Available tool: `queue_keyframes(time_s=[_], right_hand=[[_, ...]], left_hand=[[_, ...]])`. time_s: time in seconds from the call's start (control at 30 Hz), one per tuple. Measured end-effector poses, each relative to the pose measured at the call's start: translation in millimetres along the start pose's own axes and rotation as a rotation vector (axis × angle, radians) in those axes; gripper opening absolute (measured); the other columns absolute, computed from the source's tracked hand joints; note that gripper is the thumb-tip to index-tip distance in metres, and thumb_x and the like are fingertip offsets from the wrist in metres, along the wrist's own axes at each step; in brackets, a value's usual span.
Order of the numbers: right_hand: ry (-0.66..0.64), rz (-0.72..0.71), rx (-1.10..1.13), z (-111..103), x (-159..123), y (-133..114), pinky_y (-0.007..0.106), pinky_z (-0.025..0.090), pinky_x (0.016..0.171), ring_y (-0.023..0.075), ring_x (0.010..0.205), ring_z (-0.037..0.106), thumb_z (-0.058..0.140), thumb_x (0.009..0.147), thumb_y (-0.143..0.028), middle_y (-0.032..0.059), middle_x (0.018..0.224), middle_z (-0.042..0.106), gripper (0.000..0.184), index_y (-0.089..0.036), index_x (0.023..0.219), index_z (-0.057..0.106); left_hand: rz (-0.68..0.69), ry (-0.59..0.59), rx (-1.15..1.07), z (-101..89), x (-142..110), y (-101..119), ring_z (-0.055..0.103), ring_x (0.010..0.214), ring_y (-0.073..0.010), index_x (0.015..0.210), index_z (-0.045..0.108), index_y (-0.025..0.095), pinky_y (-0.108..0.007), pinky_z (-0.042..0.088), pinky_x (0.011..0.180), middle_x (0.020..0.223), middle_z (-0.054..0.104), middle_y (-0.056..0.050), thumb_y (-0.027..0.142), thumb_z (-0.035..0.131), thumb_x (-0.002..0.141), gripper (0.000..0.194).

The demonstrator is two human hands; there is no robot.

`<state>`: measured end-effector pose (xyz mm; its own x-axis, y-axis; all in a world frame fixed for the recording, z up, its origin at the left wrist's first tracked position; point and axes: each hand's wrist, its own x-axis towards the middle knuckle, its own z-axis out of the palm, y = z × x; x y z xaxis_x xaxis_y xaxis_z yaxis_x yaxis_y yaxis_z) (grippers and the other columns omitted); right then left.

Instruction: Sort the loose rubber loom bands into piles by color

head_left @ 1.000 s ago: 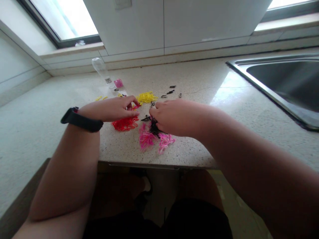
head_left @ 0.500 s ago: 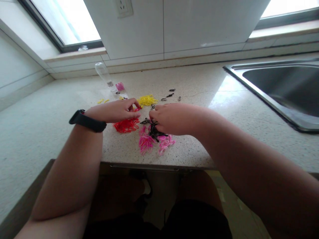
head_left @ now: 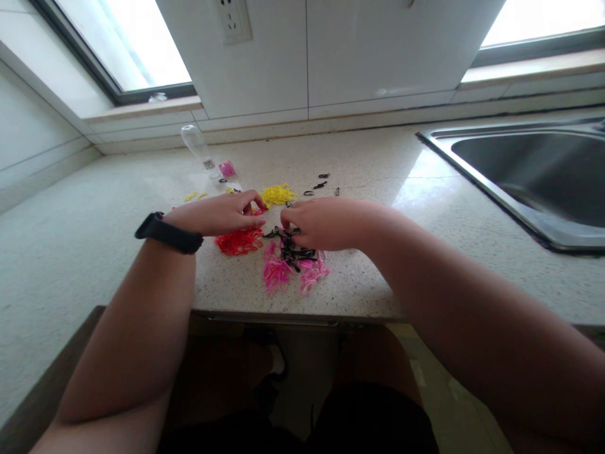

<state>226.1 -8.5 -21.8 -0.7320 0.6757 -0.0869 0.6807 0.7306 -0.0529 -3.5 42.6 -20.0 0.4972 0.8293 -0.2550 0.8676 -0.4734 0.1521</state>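
Note:
Small elastic bands lie in coloured heaps on the speckled counter. My left hand (head_left: 234, 211) rests over the red bands (head_left: 239, 241), its thumb and forefinger apart and no band visibly gripped. The yellow bands (head_left: 278, 195) sit just beyond its fingertips. My right hand (head_left: 321, 224) hovers at the black bands (head_left: 297, 253), fingers bent down and thumb spread from them; some bands are hidden beneath it. Pink bands (head_left: 276, 272) lie under and in front of the black ones. Several loose black bands (head_left: 320, 185) are scattered behind my right hand.
A clear plastic bottle (head_left: 196, 145) lies at the back left, with a pink cap (head_left: 227, 168) beside it. A steel sink (head_left: 435, 140) is set into the counter (head_left: 354, 290) at the right. A tiled wall with a socket (head_left: 234, 22) rises behind.
The thumb and fingers of my right hand have lifted slightly and parted above the black bands. My left hand stays almost still. The view has shifted a little.

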Motion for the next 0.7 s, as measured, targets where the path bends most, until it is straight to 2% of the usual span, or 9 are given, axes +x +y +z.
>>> queue_keyframes(time_s=[0.7], right_hand=[[0.034,-0.027,0.074,6,9,17,0.034,0.039,0.074,0.0219,0.089,0.06,0.05,0.09,-0.029,0.0112,0.104,0.069,0.026,-0.018,0.111,0.062]], left_hand=[[0.044,0.043,-0.005,1.6,-1,-2,0.064,0.087,-0.0238,0.125,0.055,0.02,-0.032,0.042,0.075,0.105,0.071,-0.011,0.066,0.046,0.085,0.062]])
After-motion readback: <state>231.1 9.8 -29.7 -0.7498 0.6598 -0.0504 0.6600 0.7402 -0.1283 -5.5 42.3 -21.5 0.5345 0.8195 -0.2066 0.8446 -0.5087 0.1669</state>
